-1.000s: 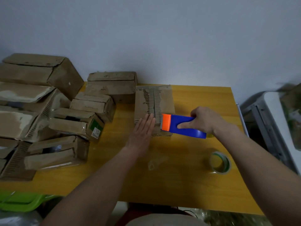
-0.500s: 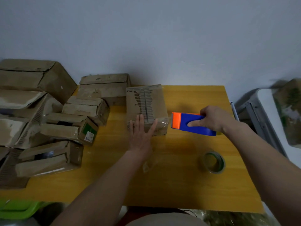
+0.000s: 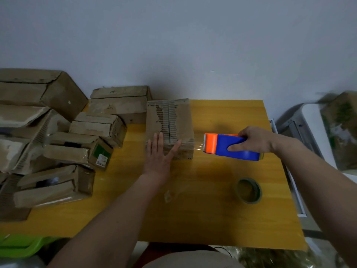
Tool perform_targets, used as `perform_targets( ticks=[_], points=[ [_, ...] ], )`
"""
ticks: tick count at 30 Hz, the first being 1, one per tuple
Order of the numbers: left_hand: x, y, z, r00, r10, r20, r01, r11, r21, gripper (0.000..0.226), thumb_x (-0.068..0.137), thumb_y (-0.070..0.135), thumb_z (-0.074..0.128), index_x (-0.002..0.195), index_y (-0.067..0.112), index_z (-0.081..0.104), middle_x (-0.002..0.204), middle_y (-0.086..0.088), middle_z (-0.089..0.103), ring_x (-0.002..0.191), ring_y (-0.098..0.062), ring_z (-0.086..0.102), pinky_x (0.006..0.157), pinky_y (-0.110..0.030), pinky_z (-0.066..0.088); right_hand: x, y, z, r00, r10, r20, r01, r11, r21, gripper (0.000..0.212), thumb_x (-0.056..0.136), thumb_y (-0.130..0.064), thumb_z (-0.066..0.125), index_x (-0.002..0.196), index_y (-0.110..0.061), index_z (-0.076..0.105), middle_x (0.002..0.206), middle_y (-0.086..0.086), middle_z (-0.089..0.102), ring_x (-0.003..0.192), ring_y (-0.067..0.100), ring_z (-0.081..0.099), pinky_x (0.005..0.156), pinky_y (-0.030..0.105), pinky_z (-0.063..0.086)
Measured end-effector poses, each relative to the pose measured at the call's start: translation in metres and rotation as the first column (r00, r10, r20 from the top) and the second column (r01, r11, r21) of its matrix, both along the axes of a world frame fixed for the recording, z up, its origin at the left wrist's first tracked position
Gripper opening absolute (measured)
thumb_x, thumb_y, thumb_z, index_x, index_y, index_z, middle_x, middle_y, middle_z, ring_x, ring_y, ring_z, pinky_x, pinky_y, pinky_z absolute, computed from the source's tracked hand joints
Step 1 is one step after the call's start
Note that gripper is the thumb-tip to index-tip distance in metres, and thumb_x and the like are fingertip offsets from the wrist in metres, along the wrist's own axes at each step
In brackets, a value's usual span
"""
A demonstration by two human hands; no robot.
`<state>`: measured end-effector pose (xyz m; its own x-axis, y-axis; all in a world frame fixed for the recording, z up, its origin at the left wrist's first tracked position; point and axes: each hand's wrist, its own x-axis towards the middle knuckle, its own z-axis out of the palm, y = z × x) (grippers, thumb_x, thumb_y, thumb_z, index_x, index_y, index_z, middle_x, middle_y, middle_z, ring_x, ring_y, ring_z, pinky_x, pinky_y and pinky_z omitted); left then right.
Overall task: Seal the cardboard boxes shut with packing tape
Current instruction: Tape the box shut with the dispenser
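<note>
A worn cardboard box (image 3: pixel 170 120) with torn top paper lies in the middle of the yellow table (image 3: pixel 212 209). My left hand (image 3: pixel 159 155) presses flat on its near edge, fingers straight and spread. To the right of the box, my right hand (image 3: pixel 255 140) grips a blue and orange tape dispenser (image 3: pixel 229 146). A strip of clear tape (image 3: pixel 198 147) stretches from the dispenser's orange end to the box's right side.
Several more cardboard boxes (image 3: pixel 58 132) are piled on the table's left half. A roll of tape (image 3: pixel 249 190) lies on the table near right. A white appliance (image 3: pixel 309 132) stands right of the table, a green bin (image 3: pixel 19 246) below left.
My right hand has pulled the dispenser rightward off the box, drawing tape out. My left hand has slid left along the box's near edge.
</note>
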<state>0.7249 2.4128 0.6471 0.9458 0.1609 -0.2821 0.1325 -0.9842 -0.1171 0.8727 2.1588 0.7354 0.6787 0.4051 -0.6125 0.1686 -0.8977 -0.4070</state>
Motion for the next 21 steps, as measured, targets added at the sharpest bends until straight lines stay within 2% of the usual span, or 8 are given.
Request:
perform_targets(
  ticks=[4, 8, 13, 16, 18, 19, 21],
  points=[
    [0.000, 0.000, -0.003, 1.000, -0.012, 0.006, 0.011, 1.000, 0.016, 0.121, 0.088, 0.026, 0.061, 0.120, 0.039, -0.055, 0.148, -0.025, -0.038, 0.138, -0.041, -0.034, 0.111, -0.052, -0.020, -0.005, 0.005, -0.002, 0.999, 0.008, -0.050, -0.011, 0.999, -0.049, 0.026, 0.087, -0.041, 0.065, 0.092, -0.016, 0.060, 0.085, 0.004, 0.064, 0.077, 0.017, 0.061, 0.064, 0.026, 0.045],
    [0.000, 0.000, -0.006, 0.999, -0.017, 0.040, 0.017, 1.000, 0.022, 0.117, 0.089, 0.023, 0.057, 0.119, 0.039, -0.055, 0.148, -0.026, -0.037, 0.139, -0.042, -0.032, 0.112, -0.053, -0.018, -0.008, 0.026, -0.007, 0.997, 0.041, 0.068, -0.026, 0.979, -0.202, 0.037, 0.086, -0.049, 0.063, 0.101, -0.015, 0.055, 0.093, 0.005, 0.063, 0.086, 0.023, 0.061, 0.073, 0.034, 0.049],
    [0.002, 0.000, -0.010, 0.998, -0.018, 0.061, 0.018, 1.000, -0.001, 0.112, 0.091, 0.014, 0.053, 0.125, 0.041, -0.050, 0.149, -0.025, -0.036, 0.139, -0.041, -0.032, 0.112, -0.053, -0.018, -0.025, 0.049, -0.003, 0.960, 0.108, 0.258, -0.019, 0.947, -0.322, 0.034, 0.087, -0.050, 0.058, 0.076, -0.019, 0.045, 0.072, -0.001, 0.054, 0.068, 0.020, 0.056, 0.059, 0.030, 0.041],
    [0.006, -0.004, -0.006, 0.999, 0.015, 0.045, -0.014, 0.999, -0.035, 0.106, 0.091, 0.012, 0.053, 0.137, 0.041, -0.038, 0.151, -0.024, -0.033, 0.140, -0.040, -0.031, 0.112, -0.052, -0.017, -0.041, 0.061, -0.006, 0.915, 0.128, 0.383, 0.013, 0.938, -0.345, 0.038, 0.087, -0.050, 0.055, 0.071, -0.017, 0.045, 0.075, -0.001, 0.057, 0.070, 0.023, 0.057, 0.061, 0.030, 0.041],
    [0.008, -0.007, -0.002, 0.999, 0.049, 0.023, -0.047, 0.997, -0.056, 0.101, 0.092, 0.015, 0.053, 0.142, 0.043, -0.030, 0.152, -0.023, -0.032, 0.141, -0.039, -0.030, 0.114, -0.052, -0.016, -0.049, 0.066, -0.010, 0.874, 0.148, 0.463, 0.041, 0.927, -0.374, 0.035, 0.089, -0.049, 0.054, 0.083, -0.015, 0.053, 0.090, 0.001, 0.062, 0.088, 0.025, 0.062, 0.067, 0.030, 0.040],
    [0.008, -0.009, 0.000, 0.998, 0.059, -0.001, -0.059, 0.997, -0.057, 0.100, 0.093, 0.017, 0.054, 0.144, 0.043, -0.028, 0.152, -0.022, -0.031, 0.141, -0.039, -0.029, 0.115, -0.052, -0.015, -0.051, 0.065, -0.011, 0.864, 0.144, 0.482, 0.066, 0.918, -0.392, 0.033, 0.091, -0.047, 0.054, 0.095, -0.015, 0.060, 0.100, 0.003, 0.065, 0.097, 0.025, 0.063, 0.069, 0.030, 0.038],
    [0.009, -0.013, 0.005, 0.996, 0.088, -0.034, -0.089, 0.994, -0.055, 0.100, 0.093, 0.020, 0.057, 0.145, 0.044, -0.025, 0.153, -0.022, -0.030, 0.142, -0.038, -0.028, 0.116, -0.053, -0.013, -0.053, 0.057, -0.016, 0.867, 0.051, 0.496, 0.165, 0.909, -0.382, 0.038, 0.093, -0.046, 0.053, 0.109, -0.012, 0.062, 0.112, 0.007, 0.066, 0.106, 0.027, 0.062, 0.073, 0.032, 0.040]
  ],
)
